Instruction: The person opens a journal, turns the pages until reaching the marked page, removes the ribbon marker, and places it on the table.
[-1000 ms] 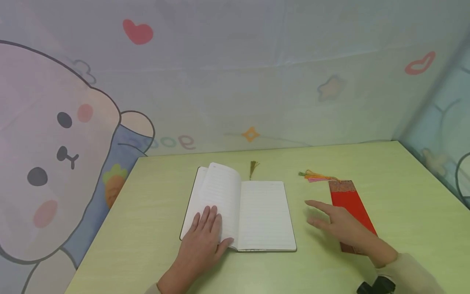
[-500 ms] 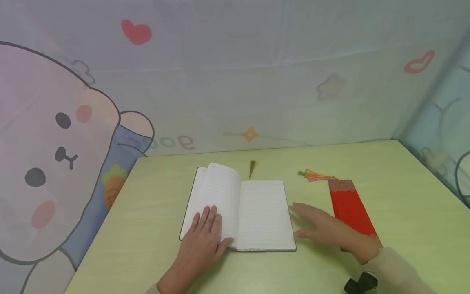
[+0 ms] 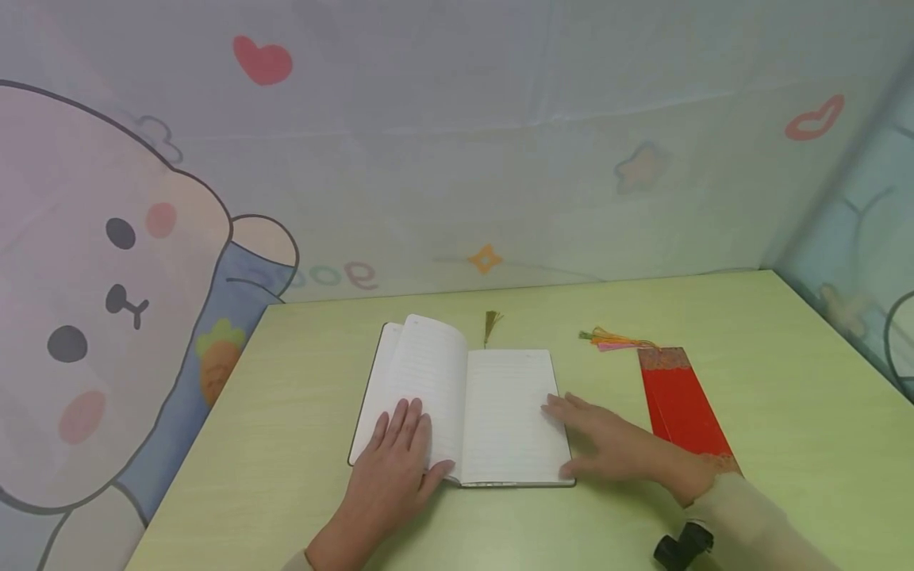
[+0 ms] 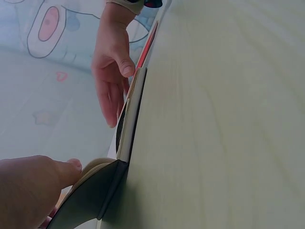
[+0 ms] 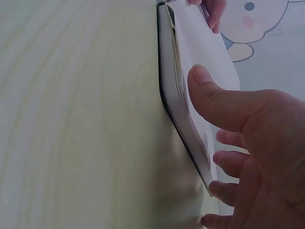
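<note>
An open notebook (image 3: 507, 416) with lined white pages and a dark cover lies on the table. My left hand (image 3: 394, 468) rests flat with straight fingers on its left pages, near the lower edge. My right hand (image 3: 607, 444) is at the notebook's right edge, fingers extended over the right page's margin and thumb near the lower right corner. In the right wrist view, the thumb and fingers of the right hand (image 5: 257, 143) are spread beside the page edges, pinching nothing. A dark gold tassel (image 3: 491, 325) sticks out above the notebook's top edge.
Right of the notebook lies a red bookmark-like strip (image 3: 681, 404) with patterned ends, partly behind the right forearm. Its orange, green and pink tassels (image 3: 614, 339) trail left. A printed cloth backdrop (image 3: 457, 159) stands behind the pale green table (image 3: 236, 444).
My right hand has moved left, from the space beside the red strip to over the notebook's right edge. The left hand has stayed in place on the left pages.
</note>
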Demonstrator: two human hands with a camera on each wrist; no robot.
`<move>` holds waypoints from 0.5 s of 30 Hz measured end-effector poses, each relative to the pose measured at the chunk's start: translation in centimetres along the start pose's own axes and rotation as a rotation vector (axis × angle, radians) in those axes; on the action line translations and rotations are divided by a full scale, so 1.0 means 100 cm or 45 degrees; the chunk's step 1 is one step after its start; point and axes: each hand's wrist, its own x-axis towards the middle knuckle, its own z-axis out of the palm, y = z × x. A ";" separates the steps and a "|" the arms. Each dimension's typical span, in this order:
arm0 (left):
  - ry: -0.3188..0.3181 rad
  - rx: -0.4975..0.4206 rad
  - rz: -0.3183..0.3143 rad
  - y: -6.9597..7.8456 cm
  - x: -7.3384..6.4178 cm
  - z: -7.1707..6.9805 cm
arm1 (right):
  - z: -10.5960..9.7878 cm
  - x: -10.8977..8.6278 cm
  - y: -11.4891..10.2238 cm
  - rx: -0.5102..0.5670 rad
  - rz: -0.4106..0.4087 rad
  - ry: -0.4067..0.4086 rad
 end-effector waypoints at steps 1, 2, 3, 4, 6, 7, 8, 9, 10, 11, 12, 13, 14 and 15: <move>0.002 0.000 -0.001 0.000 0.000 0.000 | 0.001 0.001 0.000 -0.008 0.002 -0.010; 0.003 0.001 -0.001 0.000 -0.001 0.000 | 0.001 0.001 0.000 -0.009 0.013 -0.026; 0.003 0.001 -0.003 0.000 -0.001 0.001 | 0.002 0.002 0.001 -0.010 0.013 -0.034; 0.000 0.000 -0.005 0.000 -0.002 0.001 | 0.003 0.002 0.001 -0.014 0.016 -0.044; -0.006 -0.003 -0.009 0.000 -0.002 0.001 | 0.003 0.002 0.002 -0.013 0.021 -0.057; -0.008 -0.008 -0.011 0.001 -0.002 0.001 | 0.003 0.003 0.003 -0.011 0.022 -0.060; -0.009 -0.010 -0.011 0.001 -0.002 0.001 | 0.003 0.003 0.003 -0.011 0.023 -0.059; -0.011 -0.009 -0.012 0.001 -0.002 0.001 | 0.003 0.003 0.003 -0.010 0.021 -0.054; -0.010 -0.008 -0.013 0.001 -0.002 0.001 | 0.004 0.003 0.003 -0.011 0.021 -0.050; -0.008 -0.005 -0.012 0.001 -0.002 0.001 | 0.004 0.004 0.003 -0.011 0.019 -0.042; -0.006 -0.002 -0.011 0.001 -0.001 0.001 | 0.004 0.004 0.003 -0.016 0.018 -0.035; -0.003 -0.001 -0.010 0.001 -0.001 0.001 | 0.004 0.004 0.003 -0.022 0.017 -0.026; -0.001 0.003 -0.010 0.001 -0.001 0.000 | 0.004 0.004 0.002 -0.025 0.012 -0.015; 0.001 0.006 -0.010 0.001 -0.001 0.000 | 0.005 0.005 0.002 -0.034 -0.002 0.001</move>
